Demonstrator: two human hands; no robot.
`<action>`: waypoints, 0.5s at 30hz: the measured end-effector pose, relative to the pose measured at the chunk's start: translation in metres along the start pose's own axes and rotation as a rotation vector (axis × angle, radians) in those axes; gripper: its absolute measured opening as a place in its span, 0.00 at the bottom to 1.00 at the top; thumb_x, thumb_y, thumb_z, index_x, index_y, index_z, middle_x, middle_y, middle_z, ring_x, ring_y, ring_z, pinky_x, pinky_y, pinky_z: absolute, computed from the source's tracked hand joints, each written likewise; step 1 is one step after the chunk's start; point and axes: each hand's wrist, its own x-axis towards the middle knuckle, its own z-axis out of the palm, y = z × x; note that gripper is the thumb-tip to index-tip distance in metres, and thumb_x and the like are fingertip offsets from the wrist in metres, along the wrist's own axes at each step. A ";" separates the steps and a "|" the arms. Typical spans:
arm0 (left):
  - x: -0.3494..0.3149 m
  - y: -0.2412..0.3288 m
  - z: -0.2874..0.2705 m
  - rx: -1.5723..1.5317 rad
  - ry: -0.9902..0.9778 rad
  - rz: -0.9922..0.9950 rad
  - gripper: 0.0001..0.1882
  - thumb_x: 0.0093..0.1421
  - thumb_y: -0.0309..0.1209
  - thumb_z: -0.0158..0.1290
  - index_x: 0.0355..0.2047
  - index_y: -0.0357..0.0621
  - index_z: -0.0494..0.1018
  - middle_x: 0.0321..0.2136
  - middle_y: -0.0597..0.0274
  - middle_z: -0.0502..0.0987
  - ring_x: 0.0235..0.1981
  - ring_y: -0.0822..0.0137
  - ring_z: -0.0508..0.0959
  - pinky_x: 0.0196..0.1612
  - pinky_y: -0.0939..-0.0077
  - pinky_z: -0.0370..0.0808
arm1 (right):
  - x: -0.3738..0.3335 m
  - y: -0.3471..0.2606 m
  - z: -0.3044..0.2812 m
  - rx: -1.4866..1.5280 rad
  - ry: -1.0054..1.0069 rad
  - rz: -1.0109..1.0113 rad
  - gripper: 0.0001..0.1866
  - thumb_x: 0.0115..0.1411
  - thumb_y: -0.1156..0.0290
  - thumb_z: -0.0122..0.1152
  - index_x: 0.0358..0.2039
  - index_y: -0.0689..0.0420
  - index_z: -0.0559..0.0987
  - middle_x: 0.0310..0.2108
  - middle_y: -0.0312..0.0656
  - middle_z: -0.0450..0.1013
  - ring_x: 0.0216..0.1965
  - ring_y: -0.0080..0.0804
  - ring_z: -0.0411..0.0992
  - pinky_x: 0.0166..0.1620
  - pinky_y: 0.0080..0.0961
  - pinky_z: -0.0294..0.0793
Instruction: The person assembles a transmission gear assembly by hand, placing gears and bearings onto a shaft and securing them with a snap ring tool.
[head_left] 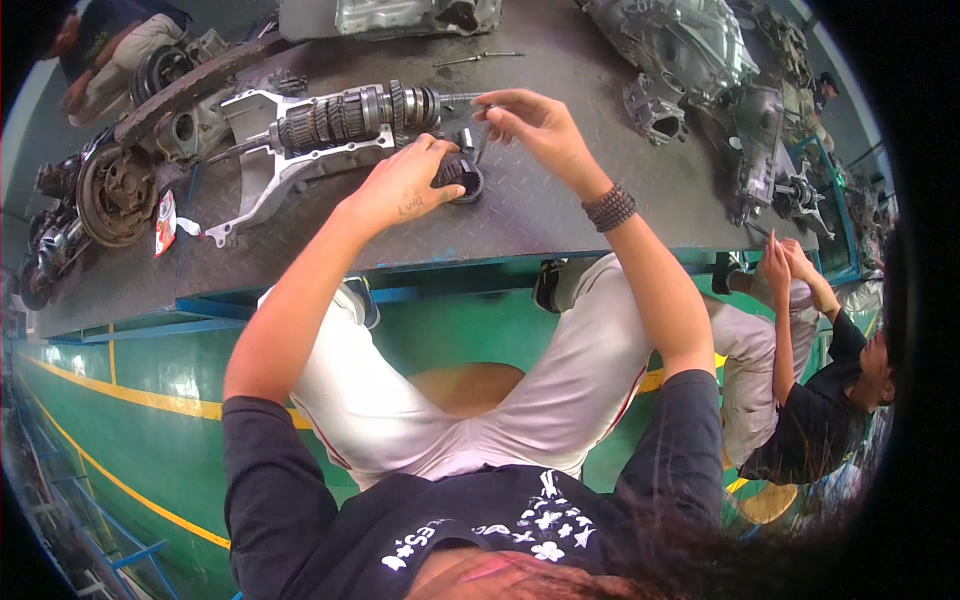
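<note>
A transmission gear shaft (345,118), stacked with gears, lies in an open aluminium housing half (275,190) on the metal bench. My left hand (405,185) reaches to its right end, thumb and fingers closed about a dark ring-shaped gear part (465,180) that sits on the bench. A small shiny metal cylinder (466,139) stands beside those fingertips. Above and to the right, my right hand (540,130) pinches thumb and forefinger together close to the thin shaft end (462,97). What lies in that pinch is too small to make out.
Large castings (680,50) fill the bench's far right, with another casting (415,15) at the back. A thin rod (478,60) lies beyond the shaft. At left are a rusty brake drum (118,195) and a red-white packet (166,224). A co-worker's hands (785,260) are at right.
</note>
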 end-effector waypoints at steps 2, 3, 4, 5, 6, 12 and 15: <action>0.005 -0.006 0.011 0.011 -0.015 0.024 0.33 0.65 0.44 0.65 0.64 0.41 0.71 0.60 0.47 0.74 0.63 0.48 0.76 0.64 0.53 0.75 | -0.001 0.006 0.011 0.045 -0.062 0.040 0.14 0.75 0.71 0.62 0.57 0.62 0.83 0.46 0.40 0.86 0.40 0.20 0.80 0.47 0.22 0.81; 0.007 -0.009 0.017 0.046 0.004 0.042 0.32 0.65 0.45 0.65 0.64 0.41 0.72 0.59 0.47 0.74 0.63 0.47 0.76 0.63 0.53 0.76 | 0.000 0.009 0.016 0.028 -0.049 0.016 0.14 0.75 0.71 0.62 0.57 0.62 0.83 0.46 0.40 0.86 0.41 0.21 0.80 0.48 0.22 0.81; 0.010 -0.012 0.021 0.093 -0.004 0.039 0.32 0.65 0.45 0.65 0.64 0.40 0.72 0.59 0.47 0.75 0.62 0.47 0.77 0.62 0.52 0.76 | 0.000 0.012 0.020 0.012 -0.036 -0.007 0.14 0.75 0.72 0.61 0.57 0.63 0.83 0.46 0.40 0.86 0.41 0.21 0.80 0.49 0.23 0.81; 0.014 -0.014 0.025 0.088 0.008 0.047 0.32 0.65 0.45 0.64 0.63 0.40 0.73 0.58 0.47 0.77 0.61 0.47 0.78 0.61 0.52 0.77 | 0.000 0.015 0.023 -0.005 -0.021 -0.029 0.14 0.75 0.72 0.61 0.57 0.63 0.83 0.46 0.40 0.86 0.42 0.21 0.80 0.50 0.24 0.82; 0.016 -0.016 0.028 0.094 -0.010 0.031 0.31 0.65 0.45 0.64 0.63 0.40 0.73 0.58 0.47 0.78 0.60 0.47 0.79 0.60 0.52 0.78 | 0.001 0.017 0.024 -0.003 -0.006 -0.059 0.14 0.75 0.72 0.61 0.57 0.63 0.83 0.46 0.41 0.86 0.43 0.22 0.81 0.50 0.25 0.83; 0.028 -0.022 0.026 0.002 -0.018 -0.021 0.22 0.65 0.45 0.64 0.55 0.47 0.81 0.50 0.52 0.85 0.53 0.48 0.84 0.55 0.52 0.80 | 0.003 0.019 0.020 -0.133 0.010 -0.079 0.14 0.74 0.71 0.63 0.55 0.61 0.84 0.45 0.41 0.86 0.43 0.24 0.83 0.51 0.27 0.83; 0.029 -0.024 0.023 -0.021 -0.068 -0.065 0.21 0.65 0.44 0.64 0.54 0.46 0.82 0.49 0.51 0.86 0.52 0.48 0.84 0.55 0.53 0.80 | 0.003 0.018 0.020 -0.197 0.026 -0.123 0.13 0.73 0.72 0.63 0.56 0.59 0.84 0.45 0.42 0.87 0.43 0.26 0.84 0.51 0.28 0.83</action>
